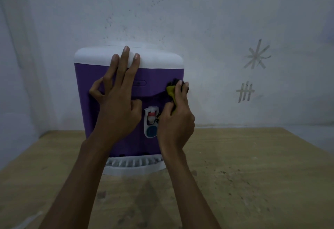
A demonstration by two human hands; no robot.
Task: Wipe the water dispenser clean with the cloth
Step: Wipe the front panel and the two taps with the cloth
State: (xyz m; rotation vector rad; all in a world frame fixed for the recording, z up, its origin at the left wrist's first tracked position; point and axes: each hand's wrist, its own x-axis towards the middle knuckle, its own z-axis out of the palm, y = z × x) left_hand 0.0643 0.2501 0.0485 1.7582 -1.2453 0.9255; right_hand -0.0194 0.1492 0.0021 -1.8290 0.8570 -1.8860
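Water dispenser under flat left hand, cloth in right hand.

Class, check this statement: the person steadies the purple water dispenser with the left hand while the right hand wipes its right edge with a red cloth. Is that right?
One detail is wrong: the cloth is yellow, not red. The head view shows the left hand steadying the water dispenser while the right hand wipes its right edge.

A pale, dimly lit wall fills the upper view, with dark specks toward 12 o'clock. At 3 o'clock, tape marks form a star above a tally. A scuffed wooden tabletop spreads across 6 o'clock.
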